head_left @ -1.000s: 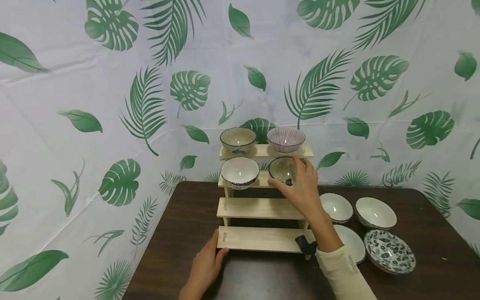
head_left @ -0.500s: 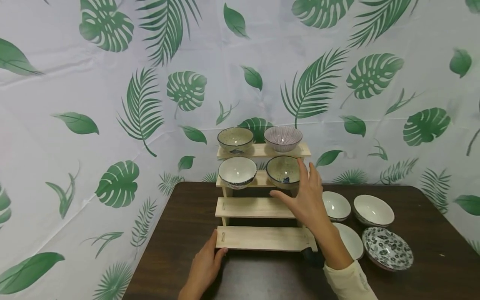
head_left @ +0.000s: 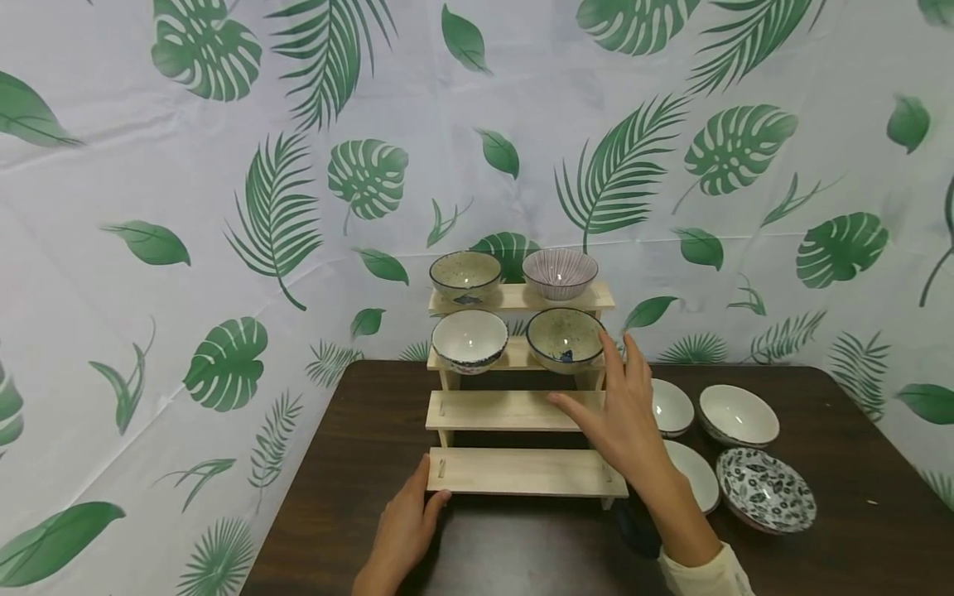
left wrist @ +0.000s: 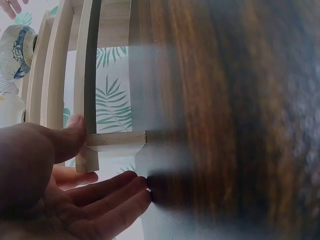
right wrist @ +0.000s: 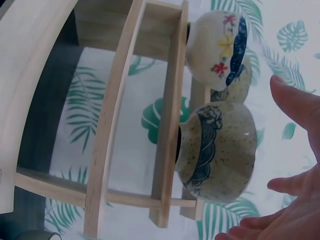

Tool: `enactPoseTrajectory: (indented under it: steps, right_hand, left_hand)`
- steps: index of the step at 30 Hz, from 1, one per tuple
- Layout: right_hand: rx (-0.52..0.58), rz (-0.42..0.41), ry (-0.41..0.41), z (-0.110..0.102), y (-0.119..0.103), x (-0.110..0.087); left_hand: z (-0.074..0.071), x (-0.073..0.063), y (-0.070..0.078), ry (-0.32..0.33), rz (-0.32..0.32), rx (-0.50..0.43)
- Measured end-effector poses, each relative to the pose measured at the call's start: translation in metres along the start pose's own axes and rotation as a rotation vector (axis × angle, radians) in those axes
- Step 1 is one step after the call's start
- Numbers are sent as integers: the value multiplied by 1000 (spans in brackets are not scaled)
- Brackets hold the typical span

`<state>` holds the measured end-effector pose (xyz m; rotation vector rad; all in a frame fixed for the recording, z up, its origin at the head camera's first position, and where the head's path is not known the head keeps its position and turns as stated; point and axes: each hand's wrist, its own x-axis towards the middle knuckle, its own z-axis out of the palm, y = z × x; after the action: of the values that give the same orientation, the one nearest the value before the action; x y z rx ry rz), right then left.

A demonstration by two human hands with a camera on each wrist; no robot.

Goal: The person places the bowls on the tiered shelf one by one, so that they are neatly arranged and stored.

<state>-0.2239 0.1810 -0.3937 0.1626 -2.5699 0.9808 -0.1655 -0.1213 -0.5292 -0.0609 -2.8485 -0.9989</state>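
Olive-speckled bowl (head_left: 564,341) upright on wooden rack (head_left: 514,472), second step from top, right side, beside white-lined bowl (head_left: 469,338). Right hand (head_left: 624,418) released: fingers spread, near speckled bowl, apart from it. Left hand (head_left: 402,527) grasping rack's lowest step, left front corner, between thumb and forefinger.

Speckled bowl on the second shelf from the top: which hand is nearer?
Right. Head view: the right hand is just below and right of the speckled bowl; the left hand is lower, at the left end of the bottom shelf.
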Motion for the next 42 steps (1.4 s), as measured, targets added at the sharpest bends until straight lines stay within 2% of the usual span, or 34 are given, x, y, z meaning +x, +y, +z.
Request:
enactPoseTrajectory:
  steps: [9, 19, 27, 42]
  right_hand:
    - [25, -33, 10, -9, -5, -17]
    - [10, -32, 4, -21, -3, -34]
    - [30, -51, 52, -37, 5, -46]
    - [-8, -67, 58, -51, 13, -49]
  left_hand:
    - [-1, 1, -1, 8, 25, 9]
    - [-2, 2, 0, 6, 16, 13]
    - [-1, 0, -2, -5, 20, 12]
    - [1, -1, -2, 13, 22, 10]
